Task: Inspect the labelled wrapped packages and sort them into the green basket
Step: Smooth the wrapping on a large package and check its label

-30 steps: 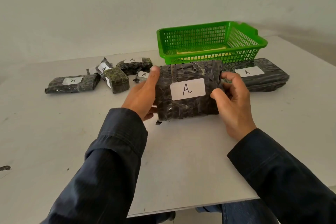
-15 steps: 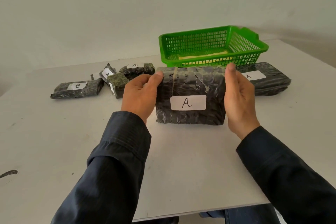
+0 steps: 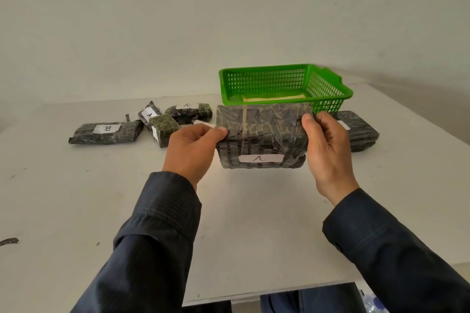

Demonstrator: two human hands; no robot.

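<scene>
Thumbs (image 3: 218, 131) pinching package A (image 3: 263, 134), both hands

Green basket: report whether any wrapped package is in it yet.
None visible: the green basket shows only a pale yellow layer on its floor. The held A package hides its near edge.

A dark wrapped package (image 3: 262, 132) (white label A (image 3: 260, 158)) tilts, held up just before the green basket (image 3: 328, 89).

Soft, even light is filling the room, glinting faintly on the package (image 3: 262, 132) and leaving weak shadows on the table (image 3: 76, 198), whose edges are bowing.
</scene>
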